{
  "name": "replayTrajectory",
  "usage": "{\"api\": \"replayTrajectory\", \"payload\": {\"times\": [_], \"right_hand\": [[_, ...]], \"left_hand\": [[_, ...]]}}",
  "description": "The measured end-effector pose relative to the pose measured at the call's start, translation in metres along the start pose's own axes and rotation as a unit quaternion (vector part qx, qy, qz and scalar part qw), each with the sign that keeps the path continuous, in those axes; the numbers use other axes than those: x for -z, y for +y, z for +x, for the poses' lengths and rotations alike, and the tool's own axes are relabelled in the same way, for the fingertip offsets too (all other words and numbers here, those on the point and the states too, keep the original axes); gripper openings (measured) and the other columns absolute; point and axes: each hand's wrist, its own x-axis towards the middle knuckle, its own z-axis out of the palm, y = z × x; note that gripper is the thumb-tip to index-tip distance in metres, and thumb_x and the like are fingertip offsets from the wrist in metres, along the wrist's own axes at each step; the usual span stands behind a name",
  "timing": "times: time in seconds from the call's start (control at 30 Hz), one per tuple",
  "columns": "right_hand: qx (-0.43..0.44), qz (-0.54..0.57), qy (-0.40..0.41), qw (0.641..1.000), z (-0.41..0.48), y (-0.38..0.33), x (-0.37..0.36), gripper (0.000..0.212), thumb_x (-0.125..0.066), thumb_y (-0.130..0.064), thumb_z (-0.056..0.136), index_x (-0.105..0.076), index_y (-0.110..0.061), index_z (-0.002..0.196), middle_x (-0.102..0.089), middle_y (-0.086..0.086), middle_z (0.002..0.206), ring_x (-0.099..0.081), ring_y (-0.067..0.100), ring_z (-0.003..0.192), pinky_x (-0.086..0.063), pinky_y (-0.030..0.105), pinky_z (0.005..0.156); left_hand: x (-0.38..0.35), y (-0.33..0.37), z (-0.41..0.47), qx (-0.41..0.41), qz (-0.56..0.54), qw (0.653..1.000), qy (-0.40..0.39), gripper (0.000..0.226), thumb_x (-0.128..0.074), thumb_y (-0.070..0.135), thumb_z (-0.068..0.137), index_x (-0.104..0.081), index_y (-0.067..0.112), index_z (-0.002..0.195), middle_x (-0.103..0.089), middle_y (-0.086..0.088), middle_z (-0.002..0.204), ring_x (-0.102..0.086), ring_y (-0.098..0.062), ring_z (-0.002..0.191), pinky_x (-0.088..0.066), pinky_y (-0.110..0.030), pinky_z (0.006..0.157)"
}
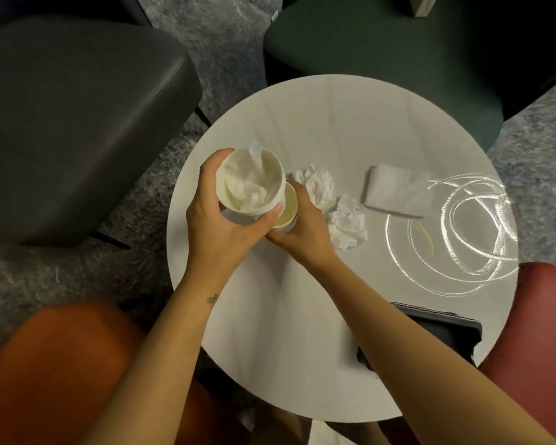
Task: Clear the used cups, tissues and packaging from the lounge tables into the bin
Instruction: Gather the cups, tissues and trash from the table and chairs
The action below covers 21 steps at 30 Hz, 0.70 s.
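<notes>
My left hand (pixel 220 216) wraps a white paper cup (pixel 251 181) stuffed with tissue, thumb and fingers curled round its wall, over the round white table (pixel 302 300) toward ten o'clock. My right hand (pixel 302 226) grips a second cup (pixel 286 208) just beside it at four o'clock; its fingers are mostly hidden, seemingly closed on the side. Two crumpled tissues (pixel 331 203) lie at three o'clock of the cups, a folded napkin (pixel 395 194) beyond them.

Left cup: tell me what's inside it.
The cup in the left hand is stuffed with crumpled white tissue. The tissue covers the bottom, so anything beneath it cannot be seen.
</notes>
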Motion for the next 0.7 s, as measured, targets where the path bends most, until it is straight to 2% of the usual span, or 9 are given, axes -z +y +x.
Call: {"api": "replayTrajectory", "payload": {"times": [0.1, 0.17, 0.3, 0.4, 0.47, 0.53, 0.57, 0.63, 0.7], "right_hand": [[0.011, -0.001, -0.005, 1.0, 0.002, -0.002, -0.001, 0.064, -0.079, -0.031, 0.067, -0.043, -0.027, 0.12, -0.054, -0.02, 0.103, -0.055, 0.002, 0.092, -0.052, 0.03, 0.08], [0.029, -0.001, -0.011, 1.0, 0.003, -0.004, -0.004, 0.063, -0.079, -0.029, 0.068, -0.045, -0.022, 0.121, -0.06, -0.01, 0.108, -0.058, 0.007, 0.097, -0.052, 0.036, 0.083], [0.022, 0.03, -0.018, 0.999, 0.001, -0.002, -0.009, 0.067, -0.079, -0.028, 0.069, -0.046, -0.01, 0.125, -0.06, 0.002, 0.119, -0.057, 0.016, 0.109, -0.048, 0.043, 0.09], [0.024, 0.029, -0.014, 0.999, 0.002, -0.002, -0.011, 0.052, -0.076, -0.026, 0.07, -0.052, -0.011, 0.114, -0.064, 0.003, 0.105, -0.061, 0.017, 0.098, -0.05, 0.045, 0.084], [0.036, 0.026, -0.011, 0.999, 0.003, -0.005, -0.011, 0.038, -0.071, -0.026, 0.069, -0.052, -0.014, 0.1, -0.065, 0.007, 0.09, -0.062, 0.019, 0.084, -0.052, 0.048, 0.075], [0.048, 0.023, -0.004, 0.999, 0.002, -0.006, -0.012, 0.038, -0.072, -0.025, 0.067, -0.049, -0.02, 0.097, -0.064, 0.006, 0.088, -0.06, 0.014, 0.081, -0.053, 0.044, 0.074], [0.052, 0.022, 0.001, 0.998, 0.002, -0.005, -0.012, 0.041, -0.075, -0.024, 0.066, -0.049, -0.021, 0.098, -0.064, 0.004, 0.088, -0.058, 0.011, 0.082, -0.053, 0.041, 0.074], [0.056, 0.025, 0.008, 0.998, 0.002, -0.002, -0.012, 0.046, -0.078, -0.021, 0.065, -0.052, -0.016, 0.102, -0.062, -0.002, 0.089, -0.055, 0.007, 0.084, -0.053, 0.033, 0.075], [0.057, 0.029, 0.008, 0.998, 0.001, 0.0, -0.011, 0.053, -0.08, -0.02, 0.064, -0.053, -0.009, 0.108, -0.059, -0.008, 0.094, -0.053, 0.003, 0.087, -0.049, 0.026, 0.076]], "left_hand": [[-0.002, 0.001, -0.001, -0.007, 0.036, 0.999, -0.013, 0.079, -0.08, 0.036, 0.061, -0.042, 0.015, 0.128, -0.048, 0.012, 0.124, -0.046, 0.001, 0.113, -0.04, -0.009, 0.092], [-0.005, 0.001, -0.002, -0.008, 0.052, 0.998, -0.02, 0.078, -0.082, 0.033, 0.062, -0.044, 0.012, 0.128, -0.046, 0.016, 0.121, -0.043, 0.007, 0.112, -0.037, -0.006, 0.092], [-0.009, -0.006, -0.002, 0.009, 0.048, 0.999, -0.02, 0.077, -0.083, 0.03, 0.062, -0.045, 0.013, 0.127, -0.049, 0.014, 0.12, -0.046, 0.005, 0.109, -0.043, -0.012, 0.09], [-0.015, -0.013, -0.007, 0.017, 0.073, 0.997, -0.032, 0.078, -0.084, 0.028, 0.061, -0.045, 0.015, 0.127, -0.049, 0.016, 0.118, -0.045, 0.007, 0.107, -0.04, -0.005, 0.087], [-0.017, -0.022, -0.008, 0.018, 0.095, 0.995, -0.039, 0.078, -0.085, 0.027, 0.061, -0.045, 0.013, 0.127, -0.052, 0.01, 0.122, -0.046, 0.0, 0.114, -0.042, -0.015, 0.095], [-0.018, -0.03, -0.008, 0.018, 0.111, 0.993, -0.045, 0.078, -0.084, 0.029, 0.061, -0.045, 0.012, 0.127, -0.053, 0.003, 0.126, -0.046, -0.012, 0.122, -0.041, -0.031, 0.102], [-0.019, -0.034, -0.007, 0.022, 0.108, 0.993, -0.047, 0.078, -0.084, 0.031, 0.061, -0.045, 0.013, 0.127, -0.052, 0.006, 0.126, -0.046, -0.009, 0.121, -0.041, -0.028, 0.101], [-0.02, -0.038, -0.007, 0.04, 0.089, 0.994, -0.055, 0.079, -0.083, 0.034, 0.061, -0.043, 0.018, 0.128, -0.049, 0.015, 0.121, -0.044, 0.003, 0.114, -0.037, -0.01, 0.094], [-0.021, -0.043, -0.009, 0.054, 0.077, 0.993, -0.069, 0.085, -0.082, 0.035, 0.062, -0.039, 0.022, 0.133, -0.048, 0.016, 0.125, -0.041, 0.006, 0.114, -0.035, -0.004, 0.091]]}}
